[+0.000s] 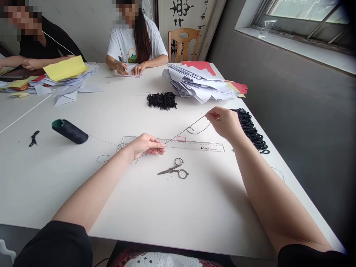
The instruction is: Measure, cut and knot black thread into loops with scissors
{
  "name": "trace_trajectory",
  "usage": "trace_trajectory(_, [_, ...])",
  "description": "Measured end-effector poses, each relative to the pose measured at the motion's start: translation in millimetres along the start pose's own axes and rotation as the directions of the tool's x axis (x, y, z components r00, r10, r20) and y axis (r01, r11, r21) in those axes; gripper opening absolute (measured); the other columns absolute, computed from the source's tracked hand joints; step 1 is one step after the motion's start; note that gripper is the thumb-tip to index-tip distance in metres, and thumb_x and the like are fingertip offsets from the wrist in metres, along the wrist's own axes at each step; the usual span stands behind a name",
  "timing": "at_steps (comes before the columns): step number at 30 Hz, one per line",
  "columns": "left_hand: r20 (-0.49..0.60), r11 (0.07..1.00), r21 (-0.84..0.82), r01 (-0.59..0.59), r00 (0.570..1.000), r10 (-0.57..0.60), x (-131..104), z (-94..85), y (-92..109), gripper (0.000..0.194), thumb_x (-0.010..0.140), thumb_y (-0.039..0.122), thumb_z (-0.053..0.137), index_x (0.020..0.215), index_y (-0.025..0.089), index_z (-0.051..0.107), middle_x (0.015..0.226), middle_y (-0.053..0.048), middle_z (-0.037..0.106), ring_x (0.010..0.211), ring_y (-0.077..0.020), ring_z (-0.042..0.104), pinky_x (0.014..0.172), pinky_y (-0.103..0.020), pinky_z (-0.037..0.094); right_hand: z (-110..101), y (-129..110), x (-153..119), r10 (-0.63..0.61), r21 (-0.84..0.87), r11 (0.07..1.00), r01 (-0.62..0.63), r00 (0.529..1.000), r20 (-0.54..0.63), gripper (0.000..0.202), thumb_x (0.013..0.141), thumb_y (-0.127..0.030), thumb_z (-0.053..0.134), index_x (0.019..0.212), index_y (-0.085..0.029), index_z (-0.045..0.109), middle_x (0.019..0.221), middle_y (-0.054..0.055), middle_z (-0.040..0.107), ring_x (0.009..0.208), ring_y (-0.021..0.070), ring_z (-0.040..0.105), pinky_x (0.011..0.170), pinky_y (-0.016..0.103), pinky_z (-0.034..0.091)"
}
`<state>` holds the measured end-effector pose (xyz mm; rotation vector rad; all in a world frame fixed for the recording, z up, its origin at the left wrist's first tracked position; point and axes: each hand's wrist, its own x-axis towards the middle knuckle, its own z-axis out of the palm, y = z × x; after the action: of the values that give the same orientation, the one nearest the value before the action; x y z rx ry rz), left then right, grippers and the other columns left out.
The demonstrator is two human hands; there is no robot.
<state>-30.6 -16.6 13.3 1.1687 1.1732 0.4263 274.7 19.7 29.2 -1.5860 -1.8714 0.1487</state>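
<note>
A dark thread (185,129) runs taut and slanting between my two hands. My left hand (148,144) pinches its lower end just over the clear ruler (191,145). Higher and to the right, my right hand (222,120) grips the other end between thumb and fingertips, and a loose tail of thread curls below it. From the spool of black thread (71,131), lying on its side at left, a strand leads toward my left hand, with loose loops on the table near the wrist. Small metal scissors (174,169) lie partly spread in front of the ruler.
Bundles of black cord loops lie at the back centre (162,100) and beside my right forearm (249,129). A paper stack (198,83) stands behind. At left are a small black cord knot (34,138) and more papers (66,78). Two people sit across the white table (155,215).
</note>
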Motion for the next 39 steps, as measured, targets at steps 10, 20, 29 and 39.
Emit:
trace_trajectory(10, [0.036,0.997,-0.044,0.069,0.997,-0.067,4,0.9,-1,0.031,0.060,0.038,0.086,0.076,0.014,0.074,0.086,-0.010,0.074,0.087,-0.0196,0.069,0.083,-0.028,0.054,-26,-94,-68,-0.307,-0.081,0.884,0.460,0.704,0.641,0.019,0.089,-0.012,0.047,0.102,-0.017,0.060,0.100,0.008,0.062,0.061,0.0124,0.055,0.052,0.027,0.035])
trace_trajectory(20, [0.057,0.995,-0.027,0.093,0.994,-0.091,6,-2.0,0,0.034,0.060,0.042,0.085,0.079,0.014,0.076,0.090,-0.011,0.074,0.089,-0.0195,0.069,0.080,-0.026,0.052,13,-101,-112,-0.353,-0.179,0.720,0.670,0.576,0.737,0.023,0.080,0.002,0.042,0.092,-0.014,0.055,0.090,0.008,0.054,0.060,0.0148,0.052,0.051,0.030,0.026])
trace_trajectory(29, [0.054,0.997,-0.019,0.074,0.996,-0.073,7,-3.1,-2,0.034,0.060,0.042,0.084,0.077,0.014,0.076,0.089,-0.011,0.074,0.086,-0.0207,0.069,0.078,-0.029,0.052,18,-107,-103,-0.198,0.351,0.930,-0.112,0.650,0.734,0.016,0.083,-0.028,0.058,0.075,-0.019,0.047,0.062,-0.004,0.047,0.054,0.0091,0.039,0.053,0.024,0.031])
trace_trajectory(39, [0.070,0.996,0.006,0.092,0.993,-0.092,7,-0.3,1,0.029,0.062,0.039,0.083,0.074,0.014,0.075,0.084,-0.011,0.073,0.085,-0.0201,0.068,0.078,-0.028,0.053,31,-104,-101,-0.131,0.360,0.797,-0.485,0.443,0.887,0.054,0.083,-0.065,0.051,0.058,-0.019,0.040,0.053,-0.002,0.052,0.049,0.0089,0.037,0.052,0.026,0.031])
